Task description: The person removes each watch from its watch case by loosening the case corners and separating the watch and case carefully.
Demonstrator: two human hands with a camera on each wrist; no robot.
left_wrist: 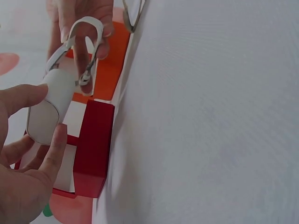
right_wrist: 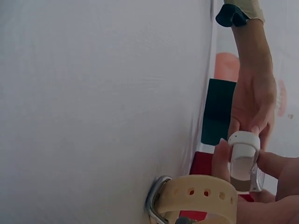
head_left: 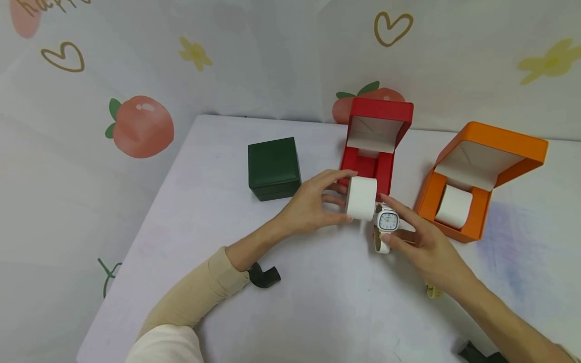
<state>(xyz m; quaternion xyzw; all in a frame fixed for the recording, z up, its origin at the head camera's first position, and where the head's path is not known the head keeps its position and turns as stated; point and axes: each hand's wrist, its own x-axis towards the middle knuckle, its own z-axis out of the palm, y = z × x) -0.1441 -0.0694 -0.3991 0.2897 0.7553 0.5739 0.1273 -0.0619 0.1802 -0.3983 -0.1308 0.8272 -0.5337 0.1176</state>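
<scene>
My left hand [head_left: 313, 201] grips a white watch cushion [head_left: 362, 198] between thumb and fingers, above the table in front of the red box. In my right hand [head_left: 428, 247] is a white wristwatch [head_left: 388, 221], pinched near its case with the dial facing up. Its strap [left_wrist: 88, 23] forms a loop beside the cushion's end in the left wrist view. Watch and cushion are side by side, and overlap in the right wrist view. A pale yellow strap [right_wrist: 198, 189] with holes and a metal buckle shows near my right wrist, partly hidden by the arm in the head view.
The red watch box [head_left: 386, 171] stands with its lid up behind the hands. To the right, an orange watch box [head_left: 508, 141] is also raised at the lid and holds a white cushion [head_left: 454, 206]. A closed dark green box [head_left: 274, 164] sits to the left.
</scene>
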